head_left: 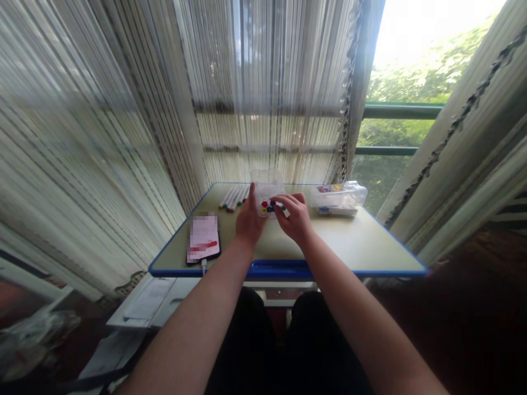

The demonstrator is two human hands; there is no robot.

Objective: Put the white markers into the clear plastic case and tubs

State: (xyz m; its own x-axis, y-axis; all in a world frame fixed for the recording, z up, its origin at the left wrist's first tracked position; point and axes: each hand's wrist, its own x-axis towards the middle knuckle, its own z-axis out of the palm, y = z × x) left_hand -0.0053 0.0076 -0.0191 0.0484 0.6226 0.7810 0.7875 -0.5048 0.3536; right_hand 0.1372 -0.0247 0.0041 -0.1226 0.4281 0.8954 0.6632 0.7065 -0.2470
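Note:
A clear plastic box (267, 189) is tilted up over the middle of the table, with the round coloured ends of several markers (264, 204) facing me. My left hand (248, 218) grips the box along its left side, thumb pointing up. From the right, my right hand (294, 215) reaches to the box opening. Its thumb and index finger close around a dark marker end among the red, yellow and purple ones. The fingers partly cover the markers on that side.
Several loose white markers (233, 197) lie left of the box. A phone (203, 236) with a charging cable sits at the table's (329, 249) front left. Another clear case (343, 193) stands at the right, with markers (337, 211) before it. Curtains (267, 82) hang behind.

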